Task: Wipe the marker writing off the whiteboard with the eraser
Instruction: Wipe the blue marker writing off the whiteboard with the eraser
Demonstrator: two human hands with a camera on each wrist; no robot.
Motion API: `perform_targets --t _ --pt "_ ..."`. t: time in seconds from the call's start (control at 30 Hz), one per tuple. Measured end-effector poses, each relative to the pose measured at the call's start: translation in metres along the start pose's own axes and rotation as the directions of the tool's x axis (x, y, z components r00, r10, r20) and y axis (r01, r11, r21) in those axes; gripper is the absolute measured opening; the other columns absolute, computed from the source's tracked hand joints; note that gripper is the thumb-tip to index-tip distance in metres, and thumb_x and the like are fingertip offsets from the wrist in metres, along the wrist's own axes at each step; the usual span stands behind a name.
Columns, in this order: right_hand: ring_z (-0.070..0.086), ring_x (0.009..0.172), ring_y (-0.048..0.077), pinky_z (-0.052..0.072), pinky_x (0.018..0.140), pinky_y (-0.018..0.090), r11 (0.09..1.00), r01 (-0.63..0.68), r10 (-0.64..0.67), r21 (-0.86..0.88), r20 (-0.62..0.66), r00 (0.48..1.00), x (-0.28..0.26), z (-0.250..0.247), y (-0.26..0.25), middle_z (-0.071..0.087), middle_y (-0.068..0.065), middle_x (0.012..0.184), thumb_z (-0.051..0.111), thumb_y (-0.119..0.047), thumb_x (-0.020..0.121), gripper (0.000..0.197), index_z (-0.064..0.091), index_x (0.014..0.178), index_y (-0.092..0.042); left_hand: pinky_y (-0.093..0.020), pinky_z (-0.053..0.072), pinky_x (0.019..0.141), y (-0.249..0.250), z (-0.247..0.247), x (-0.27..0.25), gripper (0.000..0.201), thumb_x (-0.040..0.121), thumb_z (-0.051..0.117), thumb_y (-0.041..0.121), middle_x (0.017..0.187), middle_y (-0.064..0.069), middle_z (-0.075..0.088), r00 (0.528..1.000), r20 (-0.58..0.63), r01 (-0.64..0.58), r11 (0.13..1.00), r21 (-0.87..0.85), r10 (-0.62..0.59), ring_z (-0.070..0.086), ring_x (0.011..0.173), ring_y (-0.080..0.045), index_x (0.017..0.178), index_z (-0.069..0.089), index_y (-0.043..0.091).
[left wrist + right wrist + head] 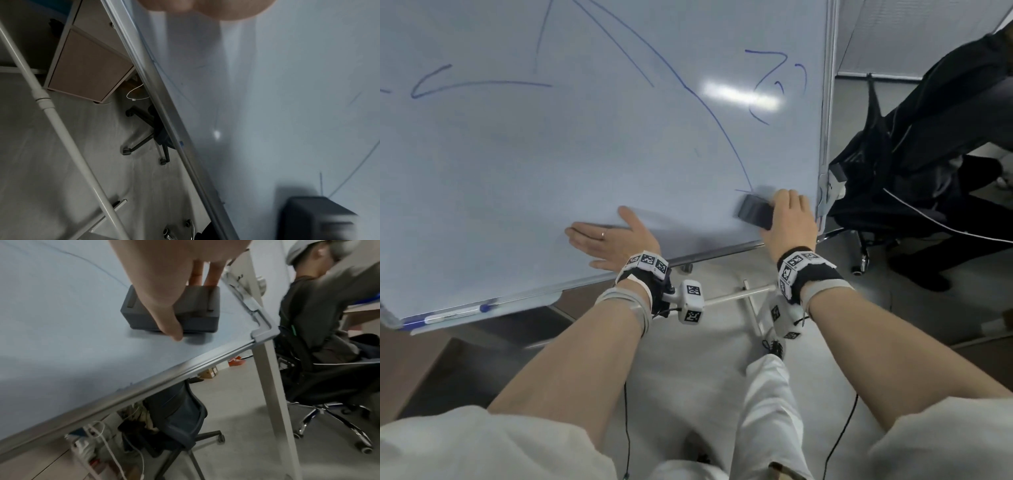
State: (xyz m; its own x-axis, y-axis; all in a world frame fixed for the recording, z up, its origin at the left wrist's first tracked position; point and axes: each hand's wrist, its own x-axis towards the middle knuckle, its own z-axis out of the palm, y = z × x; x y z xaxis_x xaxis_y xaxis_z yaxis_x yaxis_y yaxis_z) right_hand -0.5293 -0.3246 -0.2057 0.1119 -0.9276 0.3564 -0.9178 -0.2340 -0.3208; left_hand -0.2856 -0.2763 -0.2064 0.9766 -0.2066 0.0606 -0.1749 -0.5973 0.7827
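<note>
The whiteboard fills the upper left of the head view and carries blue marker lines across its top and right. My right hand grips a dark grey block eraser pressed flat on the board near its lower right corner, at the foot of a long curved line. In the right wrist view the thumb and fingers clamp the eraser from both sides. My left hand lies flat and open on the board, fingers straight, left of the eraser.
A blue marker lies in the tray along the board's bottom edge. A person in dark clothes sits on a black office chair just right of the board. The white stand legs and cables cross the floor below.
</note>
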Motion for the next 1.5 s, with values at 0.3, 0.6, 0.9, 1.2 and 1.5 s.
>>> perform_targets --t 0.3,0.6,0.9,1.2,1.5 --pt "0.049 0.095 0.03 0.036 0.079 0.038 0.912 0.409 -0.387 -0.01 0.306 0.87 -0.034 0.023 -0.034 0.057 0.001 0.102 0.075 -0.005 0.054 0.053 0.057 0.099 -0.025 -0.053 0.025 0.112 -0.008 -0.013 0.006 0.087 0.09 0.04 0.056 0.164 -0.006 0.01 0.999 -0.019 0.03 1.0 0.011 -0.029 0.012 0.151 -0.023 0.155 0.011 0.006" --pt "0.048 0.109 0.031 0.046 0.076 0.04 0.997 0.019 -0.017 0.078 -0.028 0.999 0.021 -0.052 -0.041 0.056 0.007 0.119 0.071 -0.046 0.081 0.054 0.055 0.125 -0.02 -0.054 0.024 0.113 0.062 -0.034 -0.008 0.084 0.09 0.041 0.05 0.164 -0.003 0.004 0.991 0.104 -0.078 0.996 -0.032 0.081 0.007 0.152 -0.025 0.156 0.009 0.008" --pt "0.047 0.098 0.032 0.037 0.08 0.041 0.922 0.347 -0.309 0.174 -0.212 0.927 0.036 -0.012 -0.129 0.057 0.005 0.11 0.078 -0.03 0.068 0.049 0.063 0.115 -0.027 -0.055 0.02 0.115 0.028 -0.045 0.035 0.084 0.087 0.053 0.045 0.159 -0.014 0.021 0.988 -0.036 -0.152 0.987 -0.046 0.151 0.026 0.146 -0.032 0.152 0.022 0.002" --pt "0.052 0.093 0.035 0.046 0.077 0.044 0.951 -0.011 0.099 0.309 -0.269 0.958 0.046 -0.019 -0.102 0.056 0.013 0.103 0.073 -0.046 0.074 0.052 0.057 0.108 -0.011 -0.053 0.021 0.114 0.032 -0.043 0.039 0.093 0.084 0.052 0.048 0.163 -0.011 0.01 0.996 0.012 -0.093 0.995 -0.033 0.093 0.012 0.151 -0.026 0.154 0.011 0.002" --pt "0.057 0.074 0.03 0.041 0.064 0.036 0.934 -0.168 0.187 0.316 -0.031 0.982 0.001 0.01 -0.107 0.054 0.004 0.101 0.07 -0.069 0.072 0.064 0.051 0.099 -0.014 -0.061 0.013 0.115 0.03 -0.015 0.012 0.102 0.077 0.052 0.054 0.164 -0.003 0.005 0.993 0.007 -0.12 0.993 -0.009 0.121 0.004 0.152 -0.022 0.155 0.007 0.008"
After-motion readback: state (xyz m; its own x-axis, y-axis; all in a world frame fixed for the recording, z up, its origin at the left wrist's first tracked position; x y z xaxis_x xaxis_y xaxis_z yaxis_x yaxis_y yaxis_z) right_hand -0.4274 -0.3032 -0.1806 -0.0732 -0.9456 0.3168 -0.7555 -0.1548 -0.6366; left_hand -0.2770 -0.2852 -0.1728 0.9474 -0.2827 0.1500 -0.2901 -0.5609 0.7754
